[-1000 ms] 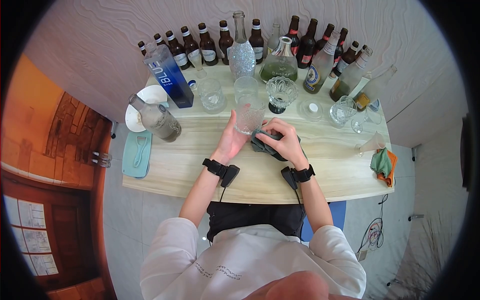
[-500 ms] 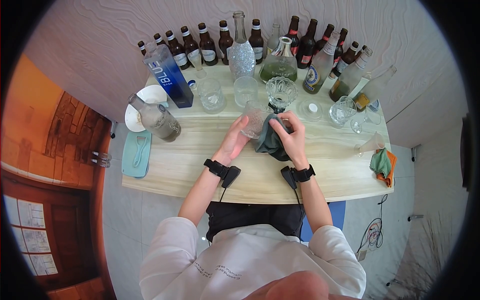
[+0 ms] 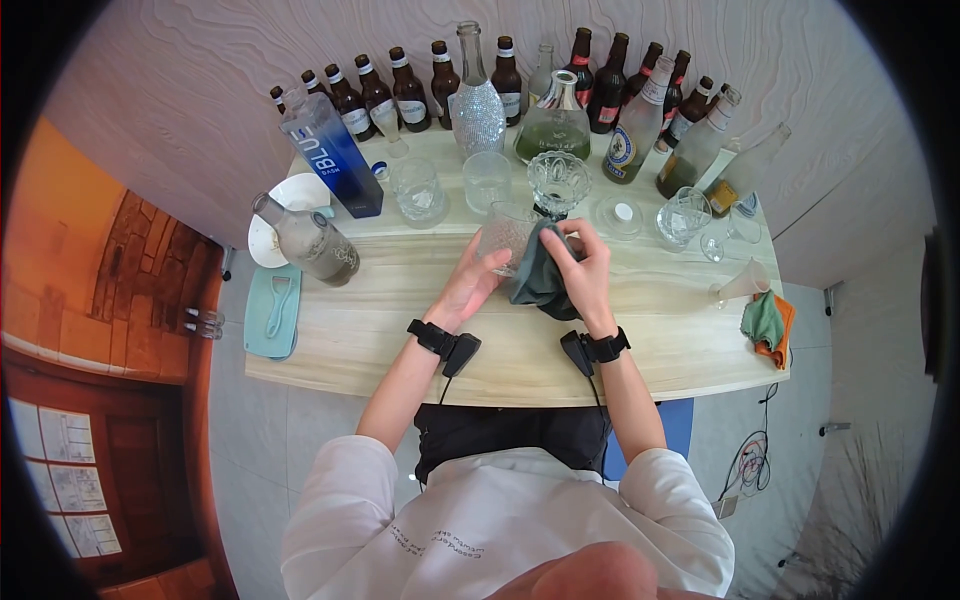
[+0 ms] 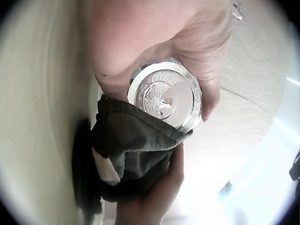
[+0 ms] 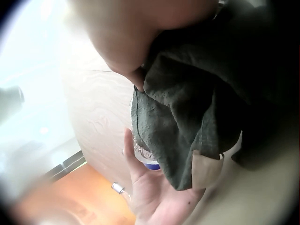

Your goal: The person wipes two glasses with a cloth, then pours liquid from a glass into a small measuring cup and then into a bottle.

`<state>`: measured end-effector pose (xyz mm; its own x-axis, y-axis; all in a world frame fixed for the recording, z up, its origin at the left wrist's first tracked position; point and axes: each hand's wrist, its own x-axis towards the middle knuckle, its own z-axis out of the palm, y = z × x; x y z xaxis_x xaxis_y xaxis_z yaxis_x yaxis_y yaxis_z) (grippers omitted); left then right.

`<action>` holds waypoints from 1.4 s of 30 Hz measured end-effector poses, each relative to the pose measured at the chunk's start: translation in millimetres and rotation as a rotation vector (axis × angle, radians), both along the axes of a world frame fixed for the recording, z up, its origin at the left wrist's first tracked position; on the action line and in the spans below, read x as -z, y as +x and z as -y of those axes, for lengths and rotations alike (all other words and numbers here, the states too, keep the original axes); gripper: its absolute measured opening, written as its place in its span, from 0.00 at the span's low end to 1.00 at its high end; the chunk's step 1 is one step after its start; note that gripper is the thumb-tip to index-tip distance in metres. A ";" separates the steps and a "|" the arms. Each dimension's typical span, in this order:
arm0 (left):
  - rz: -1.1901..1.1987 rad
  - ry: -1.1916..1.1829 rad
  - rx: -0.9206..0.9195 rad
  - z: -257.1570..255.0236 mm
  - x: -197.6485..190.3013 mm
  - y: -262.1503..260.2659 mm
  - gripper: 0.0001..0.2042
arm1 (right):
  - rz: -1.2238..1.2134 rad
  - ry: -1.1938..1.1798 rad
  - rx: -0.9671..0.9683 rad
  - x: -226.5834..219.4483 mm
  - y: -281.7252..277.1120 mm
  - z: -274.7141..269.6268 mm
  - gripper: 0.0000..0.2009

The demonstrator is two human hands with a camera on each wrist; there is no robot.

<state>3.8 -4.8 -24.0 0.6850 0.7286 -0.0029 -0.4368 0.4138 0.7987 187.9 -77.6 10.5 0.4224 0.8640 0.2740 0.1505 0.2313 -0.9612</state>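
A clear, textured drinking glass (image 3: pixel 503 232) is in my left hand (image 3: pixel 468 284), with fingers and thumb round it. Its round, patterned end (image 4: pixel 165 97) faces the camera in the left wrist view. My right hand (image 3: pixel 588 272) grips a dark grey-green cloth (image 3: pixel 540 284) and holds it against the right side of the glass. The cloth hangs in folds below the fingers and covers part of the glass. In the right wrist view the cloth (image 5: pixel 173 117) hides most of the glass, and the left hand (image 5: pixel 159 197) shows beneath it.
Beyond the hands stand a tumbler (image 3: pixel 487 182), another tumbler (image 3: pixel 418 192) and a cut-glass bowl (image 3: pixel 559 182). A blue bottle (image 3: pixel 335 160) and a tilted clear bottle (image 3: pixel 315 245) are at left. Several brown bottles line the back. Folded cloths (image 3: pixel 768 325) lie at the right edge.
The right hand has raised the cloth from beside the base onto the glass's right side. The left hand has turned the glass, and its thumb now lies across it.
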 end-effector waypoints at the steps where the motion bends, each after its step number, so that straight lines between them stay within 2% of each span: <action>1: -0.003 0.002 -0.004 -0.2 0.0 0.0 0.37 | -0.052 -0.005 0.003 2.5 2.5 -1.6 0.09; 3: -0.011 0.003 -0.013 0.1 1.0 -0.3 0.36 | -0.113 -0.027 0.011 6.4 4.5 -2.5 0.09; 9: 0.067 -0.106 -0.025 -0.2 -11.9 -2.0 0.34 | 0.278 -0.016 -0.169 -5.5 -0.8 3.2 0.11; 12: 0.016 -0.025 -0.129 4.1 -8.4 0.0 0.33 | 0.307 -0.015 -0.153 -8.0 -4.1 3.7 0.11; 15: -0.035 0.059 -0.054 -1.8 1.1 -3.4 0.38 | 0.298 -0.025 -0.102 -10.0 -1.7 4.5 0.11; 19: -0.009 -0.018 0.015 0.4 -1.2 -2.2 0.37 | -0.027 0.002 -0.009 -2.8 -1.7 -1.3 0.09; 22: -0.040 0.004 0.042 0.8 -3.9 -1.3 0.36 | -0.069 0.010 0.025 -8.6 -3.7 3.2 0.09; 25: -0.045 0.032 0.017 -2.9 -2.0 -2.8 0.36 | -0.030 -0.008 -0.026 -0.4 1.0 0.8 0.09; 28: -0.002 -0.039 -0.031 -2.9 -6.0 -1.2 0.35 | 0.244 0.003 -0.100 -6.6 0.4 3.5 0.11; 30: 0.043 -0.142 -0.058 -2.4 -7.8 0.7 0.32 | 0.296 0.000 -0.157 -10.6 -5.6 5.5 0.11; 32: 0.012 -0.053 -0.090 -1.4 -1.3 -0.9 0.32 | 0.398 0.064 -0.190 -14.6 -9.4 6.9 0.10; 36: -0.033 0.020 -0.083 0.7 -3.3 -4.0 0.33 | 0.379 0.045 -0.174 -14.4 -7.1 7.6 0.12; 39: 0.026 -0.050 -0.005 -0.8 -4.8 -4.5 0.37 | 0.263 0.020 -0.018 -2.7 -2.5 2.2 0.11; 42: 0.024 0.005 -0.021 -1.3 1.0 -3.2 0.37 | 0.040 0.031 0.018 4.9 0.8 -1.8 0.10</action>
